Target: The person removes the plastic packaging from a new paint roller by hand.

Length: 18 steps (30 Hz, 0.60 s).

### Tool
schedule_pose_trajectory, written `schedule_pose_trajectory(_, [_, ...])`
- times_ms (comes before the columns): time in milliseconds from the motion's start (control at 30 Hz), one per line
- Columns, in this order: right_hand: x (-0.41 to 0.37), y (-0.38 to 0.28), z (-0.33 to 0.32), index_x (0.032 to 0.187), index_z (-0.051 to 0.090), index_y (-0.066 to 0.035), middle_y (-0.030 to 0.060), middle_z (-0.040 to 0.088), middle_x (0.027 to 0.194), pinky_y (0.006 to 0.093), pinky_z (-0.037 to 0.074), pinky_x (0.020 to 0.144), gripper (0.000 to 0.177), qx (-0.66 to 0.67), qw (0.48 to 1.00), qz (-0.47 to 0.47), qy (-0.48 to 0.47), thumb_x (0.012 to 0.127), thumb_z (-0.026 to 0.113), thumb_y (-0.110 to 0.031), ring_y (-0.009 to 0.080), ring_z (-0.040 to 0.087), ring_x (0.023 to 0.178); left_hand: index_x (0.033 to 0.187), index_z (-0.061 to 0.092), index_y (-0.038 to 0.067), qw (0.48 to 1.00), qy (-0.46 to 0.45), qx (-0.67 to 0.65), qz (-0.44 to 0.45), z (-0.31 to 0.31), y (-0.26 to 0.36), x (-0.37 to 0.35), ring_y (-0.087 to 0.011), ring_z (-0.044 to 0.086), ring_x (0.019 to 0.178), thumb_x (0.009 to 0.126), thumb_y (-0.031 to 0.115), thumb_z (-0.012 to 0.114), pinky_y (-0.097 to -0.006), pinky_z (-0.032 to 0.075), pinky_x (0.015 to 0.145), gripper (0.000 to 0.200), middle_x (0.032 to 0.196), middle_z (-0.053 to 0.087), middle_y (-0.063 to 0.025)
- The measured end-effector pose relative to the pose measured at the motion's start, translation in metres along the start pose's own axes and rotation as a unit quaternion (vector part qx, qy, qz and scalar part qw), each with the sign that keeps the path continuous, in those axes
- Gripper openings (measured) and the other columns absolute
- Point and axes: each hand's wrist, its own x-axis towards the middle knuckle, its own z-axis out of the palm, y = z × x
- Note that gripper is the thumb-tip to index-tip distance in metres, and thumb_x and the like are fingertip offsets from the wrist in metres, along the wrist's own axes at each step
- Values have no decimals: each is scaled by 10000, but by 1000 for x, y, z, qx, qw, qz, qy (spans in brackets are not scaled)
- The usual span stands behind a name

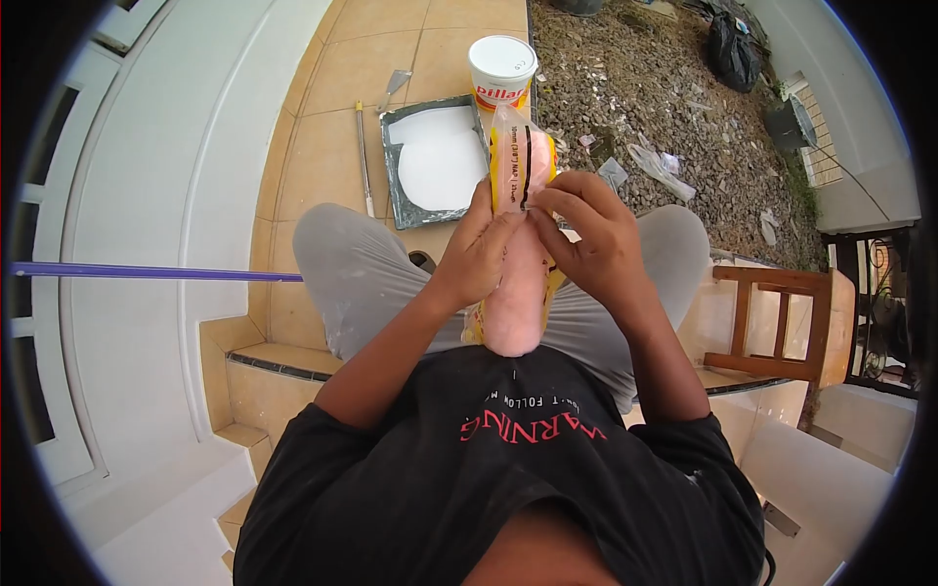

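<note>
A fluffy pink paint roller cover lies lengthwise over my lap, its near end bare. Its far part is still inside a clear and yellow printed plastic wrapper. My left hand grips the roller cover and wrapper from the left side. On the right, my right hand pinches the wrapper's edge between thumb and fingers. Just beyond is a dark paint tray with white paint in it. A white lidded paint bucket with red lettering stands behind the wrapper.
Left of the tray lie a thin rod and a scraper. A purple pole reaches in from the left. Gravel with litter borders the tiles at right. A wooden stool lies at the right, and a tiled step edge runs beside me.
</note>
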Motion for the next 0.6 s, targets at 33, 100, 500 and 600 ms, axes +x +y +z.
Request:
schedule_pose_trajectory(33, [0, 2, -1, 962, 650, -32, 106, 614, 958, 382, 523, 688, 279, -15, 1000, -9, 3, 716, 772, -86, 286, 629, 825, 1391, 306, -58, 999, 14, 51, 9, 1, 0, -1, -195, 528, 1163, 968, 112, 444, -329, 442, 976, 476, 1266, 522, -170])
schedule_pose_trajectory(100, [1, 6, -4, 956, 657, -35, 101, 614, 951, 379, 523, 678, 258, -33, 999, -16, -9, 721, 757, -70, 276, 630, 807, 1374, 315, -77, 987, 41, 152, 27, 5, -2, -3, -195, 543, 1143, 962, 109, 467, -330, 442, 968, 477, 1229, 546, -187])
schedule_pose_trajectory(500, [-8, 4, -6, 950, 645, -28, 96, 613, 923, 331, 521, 617, 197, 50, 996, 58, -33, 765, 690, 21, 249, 628, 719, 1319, 244, 4, 993, -43, 103, -35, 4, 7, -32, -195, 476, 1172, 791, 51, 680, -314, 441, 923, 686, 1342, 373, -146])
schedule_pose_trajectory(600, [-16, 5, -2, 930, 613, -6, 106, 610, 904, 325, 516, 604, 174, 73, 994, 81, -5, 775, 661, 57, 238, 620, 696, 1240, 353, -8, 985, 38, 170, 19, 1, 0, -36, -161, 535, 922, 714, 235, 823, -281, 477, 740, 747, 1111, 487, -125])
